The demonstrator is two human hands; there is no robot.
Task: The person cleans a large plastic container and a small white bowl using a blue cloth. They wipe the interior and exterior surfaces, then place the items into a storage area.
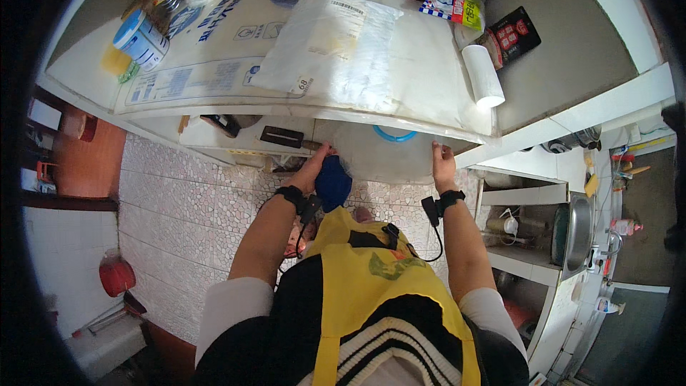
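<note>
A large translucent plastic container [396, 158] with a blue ring [395, 135] on top juts out from under the upper shelf, between my hands. My left hand [316, 168] is at its left side and holds a dark blue cloth [333, 182] that hangs down. My right hand [443, 165] is at the container's right edge, fingers pointing up; how firmly it touches is unclear. Just left of my left hand, a black-bladed cleaver or flat tool [282, 136] lies on the lower counter, its handle running toward my fingers.
The upper shelf's edge [305, 112] overhangs my hands. On the shelf are a white plastic package [332, 43], jars, a blue-lidded canister [140, 40] and a white paper roll [483, 76]. A metal sink [579, 233] stands at right, a red bucket-like object [117, 275] at left.
</note>
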